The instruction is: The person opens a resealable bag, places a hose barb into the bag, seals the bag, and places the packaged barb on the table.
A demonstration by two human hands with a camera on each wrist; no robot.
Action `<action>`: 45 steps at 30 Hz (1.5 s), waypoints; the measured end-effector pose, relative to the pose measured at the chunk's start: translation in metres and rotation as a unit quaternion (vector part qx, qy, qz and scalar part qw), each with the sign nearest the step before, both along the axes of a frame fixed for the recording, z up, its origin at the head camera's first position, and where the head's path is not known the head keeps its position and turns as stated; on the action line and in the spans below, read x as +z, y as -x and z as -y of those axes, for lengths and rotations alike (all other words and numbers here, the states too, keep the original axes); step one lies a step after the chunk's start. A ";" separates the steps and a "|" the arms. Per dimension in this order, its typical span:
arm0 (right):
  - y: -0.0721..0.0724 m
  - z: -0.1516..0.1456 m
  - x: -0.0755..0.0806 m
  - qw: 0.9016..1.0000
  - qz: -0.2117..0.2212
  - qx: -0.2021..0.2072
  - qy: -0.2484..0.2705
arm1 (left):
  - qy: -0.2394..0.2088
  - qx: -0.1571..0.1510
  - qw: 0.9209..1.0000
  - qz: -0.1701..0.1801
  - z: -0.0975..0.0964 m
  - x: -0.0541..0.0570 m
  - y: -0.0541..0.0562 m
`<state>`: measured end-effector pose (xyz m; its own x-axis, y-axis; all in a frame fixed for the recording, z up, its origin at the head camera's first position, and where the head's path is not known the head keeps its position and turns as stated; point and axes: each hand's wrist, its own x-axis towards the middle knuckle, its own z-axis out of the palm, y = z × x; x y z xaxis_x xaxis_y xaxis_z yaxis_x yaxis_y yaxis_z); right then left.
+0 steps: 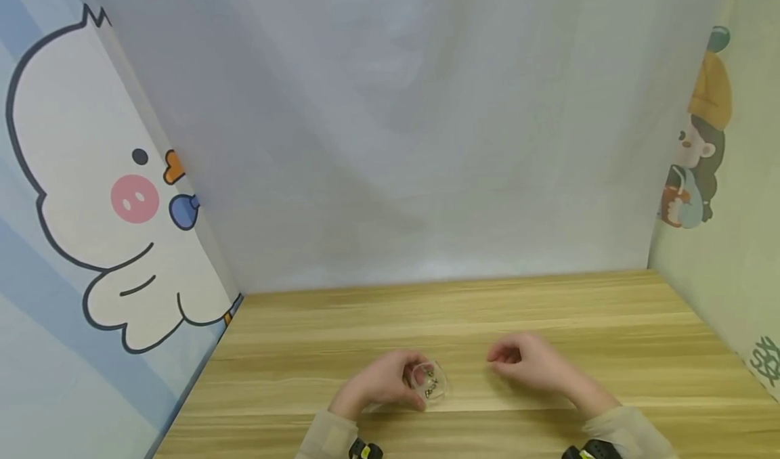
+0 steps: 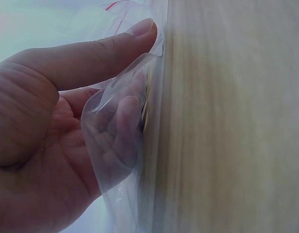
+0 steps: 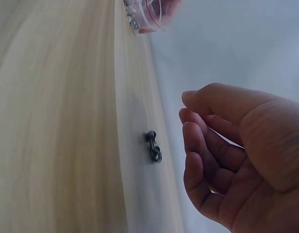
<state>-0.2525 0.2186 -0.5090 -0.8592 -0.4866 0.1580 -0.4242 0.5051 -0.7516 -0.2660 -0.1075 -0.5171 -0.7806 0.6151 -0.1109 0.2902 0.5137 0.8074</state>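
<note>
My left hand (image 1: 386,378) holds a clear plastic zip bag (image 1: 440,395) low over the wooden table, thumb on one side and fingers behind it. Through the film show small dark, shiny metal pieces (image 1: 431,383). A red line runs along the bag's top in the left wrist view. To the right, my right hand (image 1: 533,363) hovers with fingers loosely bent, thumb tip close to the index finger and nothing between them. Beside its fingertips in the right wrist view is a small dark metal piece (image 3: 153,146), knobbed at both ends, against the tabletop; in the head view it is hidden.
The wooden table (image 1: 341,317) reaches back to a pale grey curtain (image 1: 390,141). Printed panels stand at both sides, a white cartoon bird (image 1: 73,147) on the left and a cartoon figure (image 1: 695,161) on the right. Dark wrist straps (image 1: 365,449) sit over pale sleeves.
</note>
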 end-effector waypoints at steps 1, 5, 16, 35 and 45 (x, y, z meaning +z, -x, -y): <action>0.000 -0.003 -0.001 1.000 0.001 -0.001 0.001 | -0.001 0.000 1.000 0.001 0.000 0.000 0.000; 0.001 -0.011 -0.002 1.000 0.005 -0.005 0.008 | 0.001 0.000 1.000 -0.001 0.000 0.002 -0.002; 0.004 -0.027 -0.003 1.000 0.009 -0.028 -0.002 | -0.001 0.000 1.000 -0.002 0.001 0.002 -0.003; 0.007 -0.037 -0.011 1.000 0.027 -0.002 -0.010 | -0.006 0.007 1.000 0.009 0.000 0.002 -0.003; 0.006 -0.037 -0.010 0.999 0.021 0.004 -0.026 | -0.007 0.009 1.000 0.015 -0.001 0.002 -0.004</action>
<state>-0.2589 0.2556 -0.5191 -0.8608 -0.4999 0.0956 -0.3966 0.5410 -0.7416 -0.2624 -0.1068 -0.5151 -0.7876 0.6032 -0.1261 0.2568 0.5073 0.8226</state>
